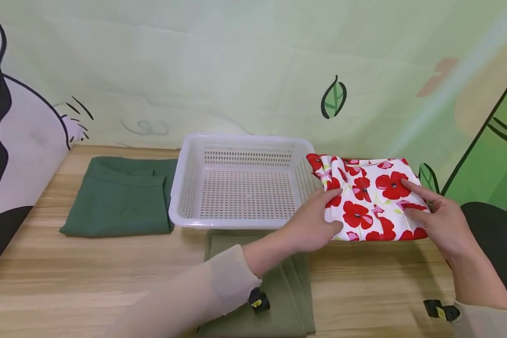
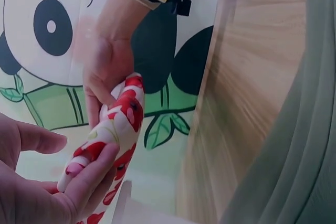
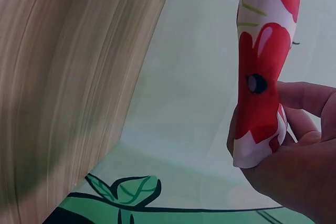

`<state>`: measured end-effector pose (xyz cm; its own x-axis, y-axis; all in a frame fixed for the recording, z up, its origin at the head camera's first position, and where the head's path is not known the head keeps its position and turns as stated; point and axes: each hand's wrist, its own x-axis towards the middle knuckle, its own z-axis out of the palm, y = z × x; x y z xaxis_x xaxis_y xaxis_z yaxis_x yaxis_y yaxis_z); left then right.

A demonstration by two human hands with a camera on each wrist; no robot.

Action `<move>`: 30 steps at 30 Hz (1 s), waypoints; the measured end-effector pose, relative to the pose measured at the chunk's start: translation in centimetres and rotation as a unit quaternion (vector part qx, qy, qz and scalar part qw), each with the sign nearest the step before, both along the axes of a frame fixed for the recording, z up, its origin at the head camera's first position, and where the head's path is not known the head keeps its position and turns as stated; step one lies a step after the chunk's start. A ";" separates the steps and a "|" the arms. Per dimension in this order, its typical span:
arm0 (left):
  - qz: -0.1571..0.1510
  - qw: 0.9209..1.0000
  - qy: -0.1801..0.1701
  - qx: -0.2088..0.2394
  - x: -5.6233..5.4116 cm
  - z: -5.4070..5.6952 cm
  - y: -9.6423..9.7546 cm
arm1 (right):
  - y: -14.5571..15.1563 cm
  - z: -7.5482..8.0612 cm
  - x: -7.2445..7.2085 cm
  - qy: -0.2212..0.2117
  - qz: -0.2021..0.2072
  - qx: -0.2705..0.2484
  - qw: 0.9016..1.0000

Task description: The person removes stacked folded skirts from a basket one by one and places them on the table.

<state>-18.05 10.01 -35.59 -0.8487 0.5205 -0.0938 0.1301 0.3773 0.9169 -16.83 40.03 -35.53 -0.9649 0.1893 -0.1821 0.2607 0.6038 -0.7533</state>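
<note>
A folded white garment with red flowers [image 1: 365, 206] is raised off the table, right of the white plastic basket [image 1: 179, 188]. My left hand [image 1: 312, 223] holds its left side; in the left wrist view one fingertip [image 2: 55, 141] stands a little off the fabric. At the right end, my right hand [image 1: 445, 223] grips the garment [image 3: 260, 85] between thumb and fingers. Seen edge-on in both wrist views, the bundle is thick and layered. Its exact kind is unclear.
A folded dark green garment [image 1: 118, 202] lies left of the basket. In front, an olive-green folded cloth [image 1: 279, 300] sits partly under my left forearm. Behind the wooden table [image 1: 160, 277] rises a cartoon-printed wall covering [image 1: 245, 84].
</note>
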 end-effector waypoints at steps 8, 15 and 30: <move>-0.014 0.999 -0.010 0.030 0.5 -0.4 1.5 | 1.1 -0.5 0.0 0.003 -0.007 0.010 1.000; -0.005 0.999 -0.019 0.026 0.8 -0.7 3.2 | 2.0 -1.0 0.2 -0.001 -0.034 0.005 0.999; -0.001 0.997 -0.060 0.039 2.0 -2.2 5.5 | 3.1 -2.3 0.3 -0.011 -0.058 -0.002 0.998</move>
